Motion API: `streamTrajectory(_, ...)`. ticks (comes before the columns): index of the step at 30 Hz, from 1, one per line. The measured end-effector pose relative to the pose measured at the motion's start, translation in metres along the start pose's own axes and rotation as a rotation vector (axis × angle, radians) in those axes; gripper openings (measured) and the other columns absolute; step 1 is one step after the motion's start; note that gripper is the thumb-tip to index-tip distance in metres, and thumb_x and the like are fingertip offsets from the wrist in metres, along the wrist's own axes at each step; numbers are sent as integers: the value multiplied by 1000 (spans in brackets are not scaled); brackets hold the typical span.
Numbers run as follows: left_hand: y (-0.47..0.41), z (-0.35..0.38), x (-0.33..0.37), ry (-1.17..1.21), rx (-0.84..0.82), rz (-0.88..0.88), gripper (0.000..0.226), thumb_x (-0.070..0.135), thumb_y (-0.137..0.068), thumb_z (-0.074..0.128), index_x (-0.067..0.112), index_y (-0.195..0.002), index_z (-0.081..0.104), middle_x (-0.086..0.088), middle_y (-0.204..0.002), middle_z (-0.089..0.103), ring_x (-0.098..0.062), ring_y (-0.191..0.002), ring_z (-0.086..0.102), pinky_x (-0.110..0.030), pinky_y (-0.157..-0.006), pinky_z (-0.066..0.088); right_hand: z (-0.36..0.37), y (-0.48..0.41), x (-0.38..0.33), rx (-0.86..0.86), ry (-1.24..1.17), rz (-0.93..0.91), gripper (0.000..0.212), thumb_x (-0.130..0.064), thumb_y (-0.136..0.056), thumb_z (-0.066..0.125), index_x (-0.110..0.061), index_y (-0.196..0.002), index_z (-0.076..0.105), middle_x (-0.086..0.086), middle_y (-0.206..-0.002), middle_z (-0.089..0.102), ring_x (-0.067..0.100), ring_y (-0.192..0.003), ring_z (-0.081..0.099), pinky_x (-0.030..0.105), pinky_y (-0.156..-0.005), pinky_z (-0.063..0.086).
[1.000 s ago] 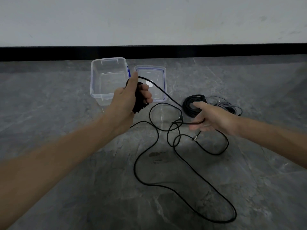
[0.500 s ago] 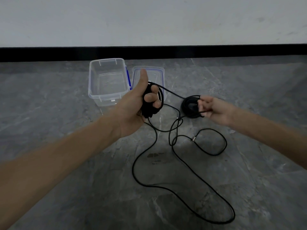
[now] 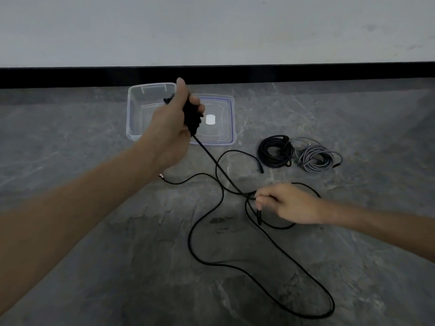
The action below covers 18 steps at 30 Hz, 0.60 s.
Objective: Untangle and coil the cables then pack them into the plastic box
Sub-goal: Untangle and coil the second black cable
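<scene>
My left hand [image 3: 173, 123] grips a small black bundle of coiled cable [image 3: 191, 118], held up in front of the clear plastic box [image 3: 134, 109]. From it a long black cable [image 3: 207, 262] runs taut down to my right hand [image 3: 286, 203], which pinches the strand low near the floor. The rest of that cable lies in loose loops on the floor. A coiled black cable [image 3: 274, 150] and a coiled grey cable [image 3: 315, 158] lie side by side on the right.
The box's lid [image 3: 221, 137], blue-edged, lies flat just right of the box. A black skirting strip [image 3: 306, 72] and a pale wall close off the far side. The floor is grey stone tile.
My right hand has dropped from beside the black coil down to the floor loops and pinched a strand farther along. My left hand rose a little with its bundle.
</scene>
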<state>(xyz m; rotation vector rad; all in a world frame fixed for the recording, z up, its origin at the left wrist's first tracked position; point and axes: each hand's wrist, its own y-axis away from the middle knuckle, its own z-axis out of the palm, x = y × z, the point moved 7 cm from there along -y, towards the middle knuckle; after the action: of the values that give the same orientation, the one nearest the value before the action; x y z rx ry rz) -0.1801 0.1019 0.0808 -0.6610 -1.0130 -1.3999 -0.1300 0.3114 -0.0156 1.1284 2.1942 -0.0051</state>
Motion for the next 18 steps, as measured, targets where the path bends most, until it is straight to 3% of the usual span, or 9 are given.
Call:
streamTrajectory(5,-11,-29,-15,-452,102,186,35,30,-102,47,17,-70,54,7,-65,57,-9,-70,55,-23,-78,45,-10,18,-58,58,160,-277,27,-20,-97,45,-12,-74,56,-11,-56,51,7,-53,47,15,-51,30)
streamTrajectory(7,-9,-29,-21,-723,28,265,36,30,-102,47,13,-72,58,5,-70,58,-4,-70,54,-21,-77,43,-23,24,-87,96,202,-362,31,-24,-97,43,-12,-69,50,-8,-56,45,11,-51,42,17,-50,27)
streamTrajectory(10,4,-15,-36,-1101,-206,340,34,28,-101,47,10,-74,57,2,-71,55,2,-62,50,-17,-66,42,-52,29,-123,168,151,-443,31,-31,-97,44,-20,-68,47,-14,-53,35,3,-46,38,14,-51,28)
streamTrajectory(13,22,-5,-60,-1121,-405,220,36,32,-101,44,11,-73,54,2,-64,49,-5,-55,43,-20,-58,39,-93,27,-129,316,23,-428,31,-35,-94,50,-19,-69,57,-5,-49,47,11,-43,42,14,-46,30)
streamTrajectory(15,34,-1,-70,-1019,-464,61,46,45,-101,33,11,-84,59,3,-66,54,-8,-61,46,-24,-63,41,-117,25,-121,446,-3,-418,32,-33,-94,51,-18,-68,57,3,-48,47,18,-45,42,15,-45,29)
streamTrajectory(18,53,8,-72,-891,-597,-102,63,62,-96,18,14,-93,59,7,-70,57,-8,-69,48,-22,-71,40,-135,22,-100,582,-38,-403,28,-28,-96,54,-14,-72,62,-5,-51,46,6,-46,39,9,-48,27)
